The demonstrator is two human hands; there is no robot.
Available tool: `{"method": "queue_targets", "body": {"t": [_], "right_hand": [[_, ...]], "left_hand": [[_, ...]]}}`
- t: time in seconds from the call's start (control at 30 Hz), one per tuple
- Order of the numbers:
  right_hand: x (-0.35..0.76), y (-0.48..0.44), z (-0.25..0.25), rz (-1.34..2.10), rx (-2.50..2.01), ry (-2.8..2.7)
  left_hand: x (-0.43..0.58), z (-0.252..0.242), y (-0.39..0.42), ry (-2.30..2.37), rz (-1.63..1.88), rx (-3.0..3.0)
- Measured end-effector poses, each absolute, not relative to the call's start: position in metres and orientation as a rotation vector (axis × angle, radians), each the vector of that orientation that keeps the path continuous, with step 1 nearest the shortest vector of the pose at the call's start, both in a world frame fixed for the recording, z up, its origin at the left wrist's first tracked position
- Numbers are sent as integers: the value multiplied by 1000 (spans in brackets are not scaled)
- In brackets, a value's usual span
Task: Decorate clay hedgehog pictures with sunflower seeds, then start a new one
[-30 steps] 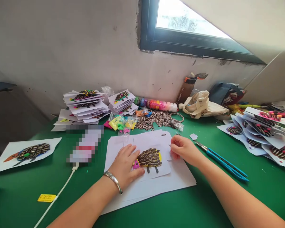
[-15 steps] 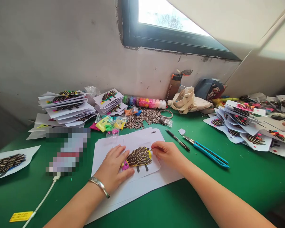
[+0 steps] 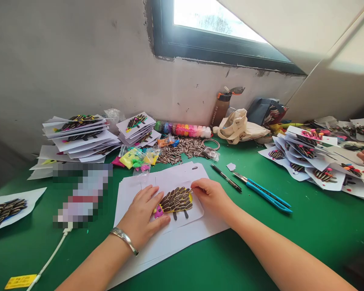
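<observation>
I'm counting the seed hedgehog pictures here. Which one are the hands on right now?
The seed hedgehog on the white sheet stack in front: left hand presses its paper, right hand touches its yellow end. The others lie untouched in piles.

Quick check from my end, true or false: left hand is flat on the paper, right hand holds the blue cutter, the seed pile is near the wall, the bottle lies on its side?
1. The left hand lies flat on the paper. True.
2. The right hand holds the blue cutter. False: the cutter lies on the table, apart from it.
3. The seed pile is near the wall. True.
4. The bottle lies on its side. False: it stands upright.
</observation>
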State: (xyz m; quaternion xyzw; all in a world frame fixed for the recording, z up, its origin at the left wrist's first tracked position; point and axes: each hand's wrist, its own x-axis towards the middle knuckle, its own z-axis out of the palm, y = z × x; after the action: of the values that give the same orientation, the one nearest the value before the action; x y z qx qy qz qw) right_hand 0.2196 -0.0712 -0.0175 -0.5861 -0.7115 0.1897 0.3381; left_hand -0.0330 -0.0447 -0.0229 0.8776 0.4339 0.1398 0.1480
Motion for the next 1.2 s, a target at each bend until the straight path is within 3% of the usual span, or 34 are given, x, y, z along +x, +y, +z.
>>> {"method": "queue_targets", "body": {"t": [1.2], "right_hand": [[212,-74,-17,345,-1674,-1990]], "left_hand": [[-31,-21,-43,1256,338,2531]]}}
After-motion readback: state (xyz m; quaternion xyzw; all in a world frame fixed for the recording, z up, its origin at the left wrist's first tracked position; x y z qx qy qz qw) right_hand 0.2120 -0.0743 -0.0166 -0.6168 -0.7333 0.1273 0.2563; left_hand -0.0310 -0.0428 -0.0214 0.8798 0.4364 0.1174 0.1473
